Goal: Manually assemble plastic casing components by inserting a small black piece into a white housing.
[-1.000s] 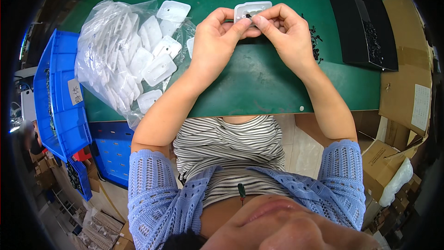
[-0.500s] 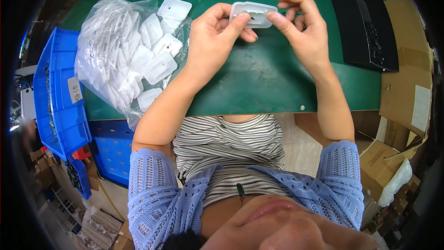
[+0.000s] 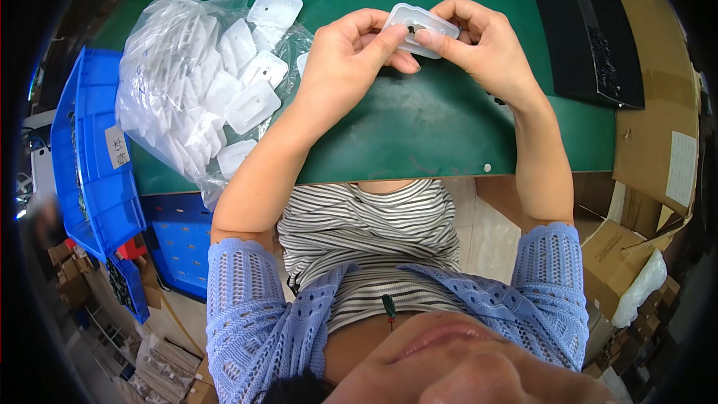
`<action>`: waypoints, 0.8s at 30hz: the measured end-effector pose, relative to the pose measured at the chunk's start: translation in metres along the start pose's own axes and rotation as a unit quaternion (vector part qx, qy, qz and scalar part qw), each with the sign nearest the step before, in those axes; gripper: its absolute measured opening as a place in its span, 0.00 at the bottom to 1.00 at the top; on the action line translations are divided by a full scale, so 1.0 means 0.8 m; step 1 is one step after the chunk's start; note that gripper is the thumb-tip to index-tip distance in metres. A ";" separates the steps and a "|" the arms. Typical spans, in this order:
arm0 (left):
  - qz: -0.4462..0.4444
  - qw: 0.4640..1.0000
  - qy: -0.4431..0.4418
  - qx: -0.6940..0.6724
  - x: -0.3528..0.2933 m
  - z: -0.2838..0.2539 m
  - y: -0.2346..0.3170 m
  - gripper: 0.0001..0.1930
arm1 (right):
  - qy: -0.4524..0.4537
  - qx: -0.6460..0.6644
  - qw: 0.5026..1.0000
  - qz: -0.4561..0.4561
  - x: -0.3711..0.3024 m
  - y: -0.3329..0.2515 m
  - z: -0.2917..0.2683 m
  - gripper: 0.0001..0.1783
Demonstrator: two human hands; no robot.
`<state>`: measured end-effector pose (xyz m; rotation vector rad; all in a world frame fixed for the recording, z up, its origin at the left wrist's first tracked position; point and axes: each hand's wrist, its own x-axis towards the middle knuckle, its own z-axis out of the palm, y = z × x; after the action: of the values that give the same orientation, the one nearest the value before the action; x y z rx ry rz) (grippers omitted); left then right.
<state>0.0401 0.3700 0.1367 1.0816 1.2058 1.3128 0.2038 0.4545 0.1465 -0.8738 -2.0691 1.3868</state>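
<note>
Above the far part of the green table, a translucent white plastic shell, rectangular with rounded corners, is tilted with its hollow side up. My left hand is closed on its left end, thumb pressing inside. My right hand grips its right end, fingers beneath and thumb tip inside the hollow. A small black part shows between the two thumbs; its exact kind is too small to tell. To the left, a clear plastic bag lies full of similar shells, several spilling out, such as a loose white shell.
A blue bin stands at the table's left edge. At the far right, a black open box holds small dark parts, beside a cardboard box. A small white round piece lies near the green table's front edge.
My right hand has come in from its raised position and closed on the shell's right end. The shell has shifted slightly right and tilted down at that end.
</note>
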 end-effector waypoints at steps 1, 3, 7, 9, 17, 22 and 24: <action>0.000 1.000 0.000 -0.001 0.000 -0.001 0.002 0.11 | 0.001 0.014 1.000 0.002 0.000 0.005 0.001 0.14; -0.014 1.000 -0.002 -0.002 0.001 -0.001 0.008 0.14 | 0.002 0.027 1.000 0.005 0.000 0.007 0.001 0.14; -0.019 1.000 0.020 -0.004 0.000 -0.002 0.013 0.14 | -0.027 0.110 0.993 0.042 0.002 -0.004 0.000 0.14; -0.017 0.999 0.025 -0.019 0.000 -0.003 0.012 0.14 | -0.040 0.129 0.989 0.060 0.002 -0.006 0.001 0.15; -0.013 1.000 0.011 -0.007 -0.001 -0.001 0.011 0.14 | -0.051 0.114 0.991 0.042 -0.001 -0.002 0.004 0.15; 0.003 1.000 0.023 -0.012 0.000 -0.004 0.013 0.13 | -0.052 0.134 0.989 0.042 0.002 0.000 0.006 0.16; 0.025 0.998 0.055 -0.016 -0.003 -0.009 0.020 0.12 | -0.052 0.177 0.983 0.012 0.005 0.003 0.004 0.16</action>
<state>0.0314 0.3675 0.1518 1.0341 1.2404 1.4408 0.1994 0.4564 0.1432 -0.6903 -1.8059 1.7765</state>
